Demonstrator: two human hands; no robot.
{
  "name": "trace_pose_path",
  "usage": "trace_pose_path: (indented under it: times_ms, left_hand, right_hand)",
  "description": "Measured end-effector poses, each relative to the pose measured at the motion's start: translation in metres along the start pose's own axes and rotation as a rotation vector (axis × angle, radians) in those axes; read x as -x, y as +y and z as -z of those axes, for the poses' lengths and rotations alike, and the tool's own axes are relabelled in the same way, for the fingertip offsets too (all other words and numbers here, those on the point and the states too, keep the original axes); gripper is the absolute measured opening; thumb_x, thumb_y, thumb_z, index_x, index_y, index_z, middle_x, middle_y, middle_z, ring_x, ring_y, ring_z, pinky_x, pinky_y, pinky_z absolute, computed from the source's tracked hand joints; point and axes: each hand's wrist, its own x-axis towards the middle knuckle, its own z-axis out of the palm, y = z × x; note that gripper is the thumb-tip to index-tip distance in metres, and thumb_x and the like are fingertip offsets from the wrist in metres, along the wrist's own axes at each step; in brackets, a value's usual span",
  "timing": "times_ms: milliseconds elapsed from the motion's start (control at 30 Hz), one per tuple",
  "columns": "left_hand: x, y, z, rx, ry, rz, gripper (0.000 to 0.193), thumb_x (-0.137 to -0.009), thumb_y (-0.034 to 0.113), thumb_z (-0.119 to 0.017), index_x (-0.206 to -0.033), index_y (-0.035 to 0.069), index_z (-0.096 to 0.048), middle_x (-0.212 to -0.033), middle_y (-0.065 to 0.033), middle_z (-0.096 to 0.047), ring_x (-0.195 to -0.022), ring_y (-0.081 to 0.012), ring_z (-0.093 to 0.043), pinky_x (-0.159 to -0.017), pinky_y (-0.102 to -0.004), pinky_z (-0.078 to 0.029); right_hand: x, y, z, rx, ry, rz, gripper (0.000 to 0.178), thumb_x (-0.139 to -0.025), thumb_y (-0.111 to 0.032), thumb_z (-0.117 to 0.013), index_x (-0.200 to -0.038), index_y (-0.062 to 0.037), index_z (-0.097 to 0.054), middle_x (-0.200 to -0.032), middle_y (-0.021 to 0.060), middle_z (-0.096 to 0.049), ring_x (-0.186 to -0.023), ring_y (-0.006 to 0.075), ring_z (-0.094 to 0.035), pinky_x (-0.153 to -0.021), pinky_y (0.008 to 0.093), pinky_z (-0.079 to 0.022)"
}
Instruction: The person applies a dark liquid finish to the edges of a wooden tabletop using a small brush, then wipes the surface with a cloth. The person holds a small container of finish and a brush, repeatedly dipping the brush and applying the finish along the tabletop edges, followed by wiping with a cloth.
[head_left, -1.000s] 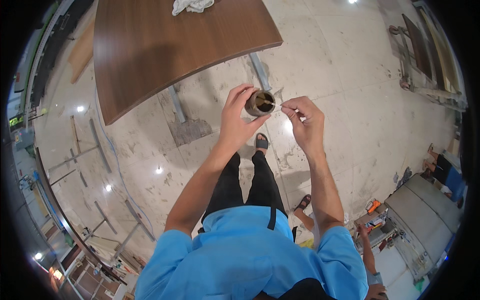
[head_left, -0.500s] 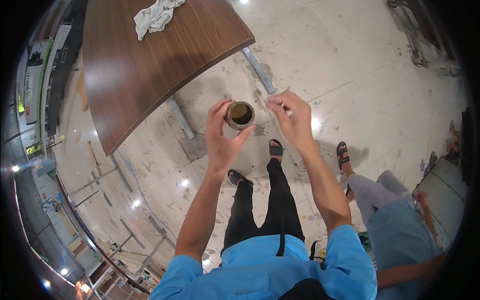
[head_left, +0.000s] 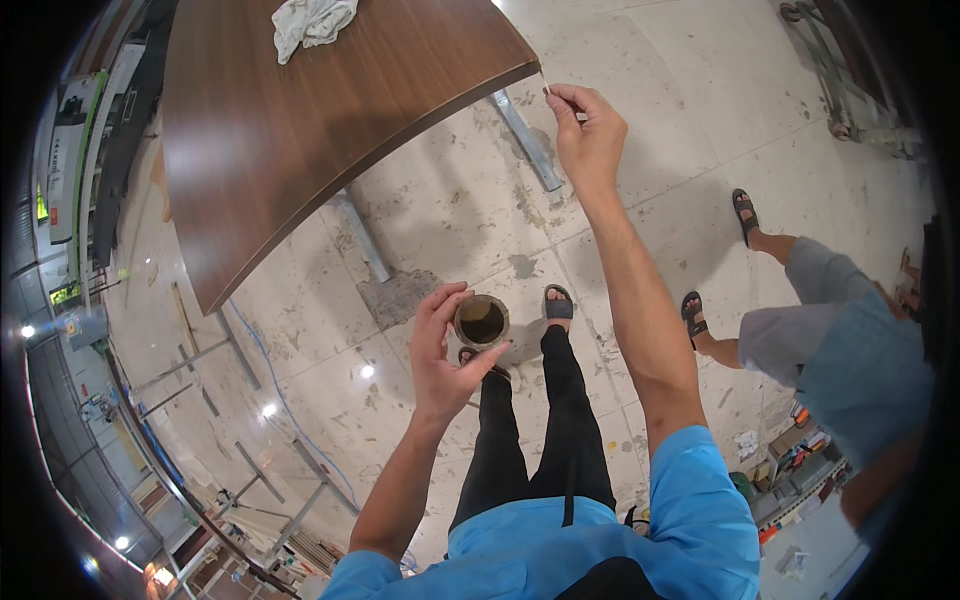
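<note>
The right hand (head_left: 592,132) is raised ahead, thumb and fingertips pinching a thin, pale stick (head_left: 545,85). The stick's tip is right by the near right corner of the table (head_left: 340,120); whether it touches the edge is too small to tell. The left hand (head_left: 438,352) is nearer the body and well apart from the right, curved around a cup (head_left: 482,318) with the fingers on its left side and the thumb across its lower right. The cup is over the floor, clear of the table, its round mouth facing up and dark inside; what it contains cannot be made out.

The table top is brown with a wood grain, and its near edge looks curved. A crumpled white cloth (head_left: 312,28) lies on it toward the far side. Two grey metal bars (head_left: 528,142) show beyond the near edge, one below the right hand, the other farther left, ending by a rough grey patch (head_left: 405,297) in the floor (head_left: 680,150). The floor is pale and stained.

Below the hands are the person's black trousers (head_left: 575,430) and dark sandals (head_left: 559,307). To the right stands another person (head_left: 865,365) in grey shorts and a bluish top. On the left, a blue cable (head_left: 275,385) runs across the floor past metal frames (head_left: 262,470).
</note>
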Motion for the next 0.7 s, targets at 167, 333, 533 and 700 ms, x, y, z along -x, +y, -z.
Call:
trace_pose_path:
  times_ms: [167, 333, 533, 700]
  left_hand:
    - [0.005, 0.001, 0.007, 0.024, 0.007, 0.023, 0.069, -0.071, 0.004, -0.090, -0.133, 0.002, -0.060, -0.141, -0.0135, -0.053, -0.125, -0.0250, -0.058, -0.099, -0.0348, -0.051]
    - [0.005, 0.003, 0.012, 0.018, 0.020, 0.027, 0.068, -0.071, 0.004, -0.091, -0.132, 0.003, -0.061, -0.141, -0.0140, -0.053, -0.126, -0.0260, -0.058, -0.101, -0.0353, -0.053]
    - [0.010, 0.003, 0.016, 0.003, 0.011, 0.024, 0.068, -0.070, 0.004, -0.092, -0.131, 0.003, -0.061, -0.141, -0.0144, -0.053, -0.128, -0.0282, -0.057, -0.104, -0.0373, -0.052]
    - [0.014, -0.001, 0.016, 0.029, 0.017, 0.025, 0.070, -0.069, 0.005, -0.092, -0.131, 0.003, -0.061, -0.140, -0.0148, -0.054, -0.129, -0.0296, -0.056, -0.107, -0.0395, -0.050]
  right_hand:
    - [0.010, 0.001, -0.015, 0.021, 0.030, -0.039, 0.010, -0.093, -0.006, -0.074, -0.101, -0.0024, -0.079, -0.094, 0.0103, -0.077, -0.081, 0.0171, -0.071, -0.074, 0.0304, -0.054]
    - [0.023, -0.007, -0.026, 0.058, -0.070, 0.149, 0.011, -0.088, -0.004, -0.074, -0.098, -0.0031, -0.078, -0.089, 0.0119, -0.075, -0.076, 0.0227, -0.071, -0.071, 0.0331, -0.054]
    - [0.011, -0.003, -0.022, -0.035, 0.228, 0.014, 0.011, -0.088, -0.004, -0.075, -0.098, -0.0020, -0.078, -0.089, 0.0132, -0.074, -0.078, 0.0228, -0.072, -0.072, 0.0314, -0.054]
    - [0.011, 0.001, -0.022, 0.012, 0.013, 0.087, 0.011, -0.090, -0.003, -0.073, -0.100, -0.0016, -0.078, -0.092, 0.0115, -0.076, -0.079, 0.0201, -0.071, -0.072, 0.0308, -0.055]
